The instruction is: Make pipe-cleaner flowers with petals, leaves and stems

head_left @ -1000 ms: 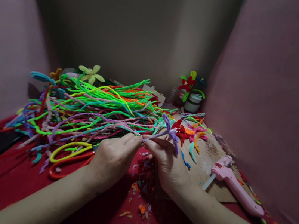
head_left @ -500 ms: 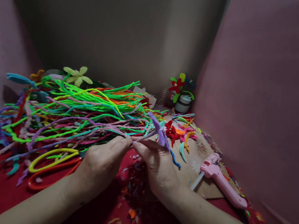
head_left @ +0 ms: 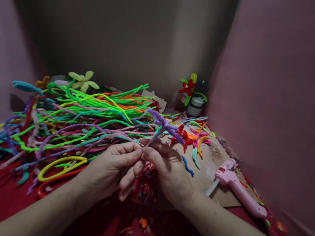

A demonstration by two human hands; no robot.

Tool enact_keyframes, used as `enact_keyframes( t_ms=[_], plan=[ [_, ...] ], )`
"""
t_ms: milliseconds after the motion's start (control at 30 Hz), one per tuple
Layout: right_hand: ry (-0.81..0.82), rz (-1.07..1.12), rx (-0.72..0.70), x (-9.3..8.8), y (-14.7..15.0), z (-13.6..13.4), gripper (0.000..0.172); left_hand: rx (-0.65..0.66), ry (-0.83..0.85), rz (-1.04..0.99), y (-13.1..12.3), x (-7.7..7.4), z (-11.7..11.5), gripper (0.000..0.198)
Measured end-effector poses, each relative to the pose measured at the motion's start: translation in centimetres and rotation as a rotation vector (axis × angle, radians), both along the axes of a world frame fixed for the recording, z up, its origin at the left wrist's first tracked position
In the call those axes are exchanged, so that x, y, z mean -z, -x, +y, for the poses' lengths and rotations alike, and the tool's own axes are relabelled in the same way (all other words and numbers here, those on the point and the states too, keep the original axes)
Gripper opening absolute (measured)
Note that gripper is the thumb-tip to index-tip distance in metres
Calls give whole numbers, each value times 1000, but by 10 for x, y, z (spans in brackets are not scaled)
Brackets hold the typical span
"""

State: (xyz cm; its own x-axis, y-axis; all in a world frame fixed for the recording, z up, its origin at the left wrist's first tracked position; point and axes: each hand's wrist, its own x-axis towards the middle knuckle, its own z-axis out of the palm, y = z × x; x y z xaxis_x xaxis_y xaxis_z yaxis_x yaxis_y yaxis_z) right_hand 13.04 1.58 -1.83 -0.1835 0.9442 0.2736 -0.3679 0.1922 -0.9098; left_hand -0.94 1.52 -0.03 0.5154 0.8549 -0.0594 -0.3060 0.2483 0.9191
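Observation:
A purple pipe-cleaner flower (head_left: 166,125) stands tilted up and to the right on a pale purple stem. My right hand (head_left: 164,167) pinches that stem between thumb and fingers. At the stem's lower end, the thumb and forefinger of my left hand (head_left: 119,161) close on it as well, with the other fingers curled below. The fingertips of both hands meet there. Just left of my left hand lie scissors (head_left: 63,163) with one yellow and one red handle loop; their blades are hidden. Beyond the hands spreads a large pile of coloured pipe cleaners (head_left: 95,112).
A pink glue gun (head_left: 236,184) rests on a cardboard sheet (head_left: 204,177) at right, near cut pipe-cleaner pieces (head_left: 196,156). A small pot (head_left: 195,106) holding a red flower (head_left: 187,87) stands at the back. A pale yellow flower (head_left: 84,81) is behind the pile. Scraps litter the red cloth (head_left: 104,225).
The flower has turned from facing sideways right to facing more upward. My left hand has rolled, so its lower fingers now show. The view has shifted slightly.

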Motion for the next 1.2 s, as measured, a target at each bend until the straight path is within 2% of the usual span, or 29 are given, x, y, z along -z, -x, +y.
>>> enact_keyframes(
  t_ms=[100, 200, 300, 400, 500, 600, 667, 733, 833, 900, 1033, 1200],
  plan=[
    [4, 4, -20, 0, -1, -1, 19, 23, 64, -59, 2, -2, 0, 6],
    [-12, 40, -63, 1, -1, -1, 20, 69, 68, -49, 4, -1, 0, 12],
    [-12, 74, -72, 3, -1, 0, 17, 79, 6, 52, 4, 0, 1, 14],
    [-9, 109, -24, 4, 1, 0, 15, -42, -212, 297, 2, 0, 0, 19],
    [30, 164, 11, 4, 3, -1, 12, -268, -526, 552, 0, 3, -3, 14],
    [123, 196, 31, 6, 5, -1, 7, -436, -881, 749, 1, 11, -3, 15],
    [129, 187, 33, 7, 5, -2, 8, -489, -1052, 846, 3, 16, -3, 14],
    [96, 166, 10, 7, 5, -3, 12, -492, -1112, 888, 4, 19, -3, 16],
    [79, 109, 33, 4, 6, -3, 14, -467, -1078, 843, 3, 17, -4, 17],
    [96, 72, 70, 0, 6, -3, 13, -480, -983, 783, 2, 14, -5, 15],
    [89, 60, 77, -6, 5, -4, 13, -520, -653, 670, -3, 7, -6, 10],
    [52, 50, 42, -8, 3, -5, 14, -396, -289, 464, -3, 4, -4, 20]
  ],
)
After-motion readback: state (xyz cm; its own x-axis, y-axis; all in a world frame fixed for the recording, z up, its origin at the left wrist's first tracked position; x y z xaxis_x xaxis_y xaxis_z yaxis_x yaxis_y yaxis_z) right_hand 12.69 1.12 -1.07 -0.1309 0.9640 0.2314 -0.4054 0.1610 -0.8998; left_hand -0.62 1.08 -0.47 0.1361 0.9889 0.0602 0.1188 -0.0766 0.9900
